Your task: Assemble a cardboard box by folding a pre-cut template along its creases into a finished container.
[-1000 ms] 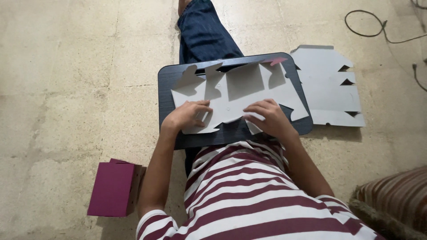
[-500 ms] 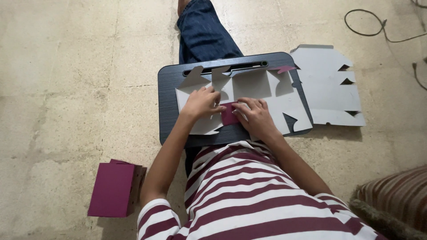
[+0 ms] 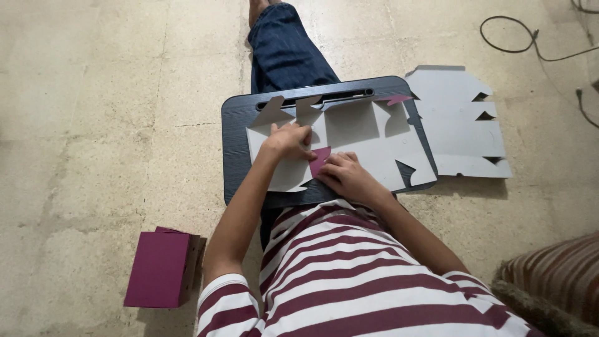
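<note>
Hands at frame centre: left hand (image 3: 288,141) presses flat card (image 3: 349,140) on tray (image 3: 236,156); right hand (image 3: 347,176) pinches its maroon flap (image 3: 319,160), between both hands, nearer the right.

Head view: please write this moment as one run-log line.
left hand: pressing grey cardboard cutout | right hand: folding its maroon flap | support: dark lap tray | floor: maroon box

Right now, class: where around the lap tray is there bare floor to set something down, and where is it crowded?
Bare floor lies left of the tray, above the maroon box, and at the top right between the flat card and the cable. The tray is crowded: the cut card and both hands, left and right, fill it.
</note>
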